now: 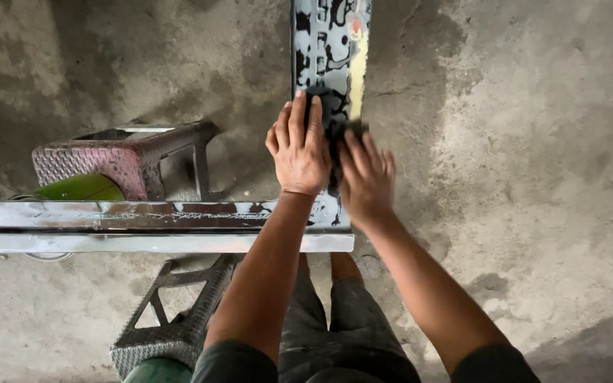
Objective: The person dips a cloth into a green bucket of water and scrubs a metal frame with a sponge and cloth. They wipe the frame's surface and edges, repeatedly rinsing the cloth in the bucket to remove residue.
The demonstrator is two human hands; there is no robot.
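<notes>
Head view. Frame (pixel 324 57): an L-shaped metal corner, shiny with black patches; one bar runs from 12 o'clock down to centre, the other runs from centre out to 9 o'clock. A pale yellow strip lies along the right edge of the upright bar, and a small red and white round label (pixel 355 27) sits near its top, print too small to tell.

Left hand (pixel 299 152): flat on the upright bar just above centre, fingers narrow and pointing to 12 o'clock, fingertips on a black rag (pixel 328 113).

Right hand (pixel 367 177): just beside the left at its 4 o'clock, fingers loosely together, pressing the same rag against the bar's right edge.

Stool (pixel 125 152): woven, reddish, at 9 o'clock behind the horizontal bar; a green object (pixel 83 188) leans at its front.

Second stool (pixel 172 319): grey, woven, at 7 o'clock under the bar.

Floor (pixel 533 177): rough, stained concrete.
</notes>
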